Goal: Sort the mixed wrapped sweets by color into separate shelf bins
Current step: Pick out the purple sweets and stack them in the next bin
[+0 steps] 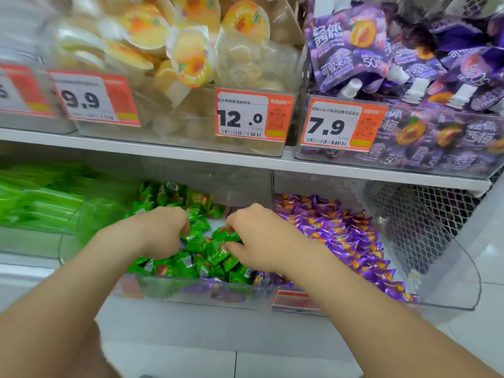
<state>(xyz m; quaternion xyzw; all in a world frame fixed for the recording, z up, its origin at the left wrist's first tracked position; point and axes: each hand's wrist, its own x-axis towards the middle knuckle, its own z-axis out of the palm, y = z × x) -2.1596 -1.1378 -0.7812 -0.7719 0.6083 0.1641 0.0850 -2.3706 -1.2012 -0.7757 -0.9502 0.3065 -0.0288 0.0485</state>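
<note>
Head view: we have both hands down in the middle bin (pixel 191 294) on the lower shelf, working through the green sweets (pixel 201 255). The left hand (pixel 161 230) has its fingers curled into the pile. The fingertips are buried, so we cannot tell whether it holds anything. The right hand (pixel 256 238) has thumb and fingers closed on one of the green sweets near the top of the heap. Just to the right, past a clear divider, the purple sweets (pixel 341 236) fill their own bin (pixel 450 268).

We judge the sorting to be well along but unfinished. A few purple wrappers (pixel 215 289) show through the front wall of the green bin, low down. The next move calls for digging down at the front to reach these strays, lifting them over the divider and dropping them to the right without dragging green ones along.

On the shelf above, the orange-edged price tags read 9.9 (pixel 92 98), then 12.0 (pixel 252 114) under the blurred jelly cups (pixel 191 50), then 7.9 (pixel 341 125). The purple pouches (pixel 368 50) carry "50%" and the words 可吸果冻. The small print on the tags is too fine to read.
</note>
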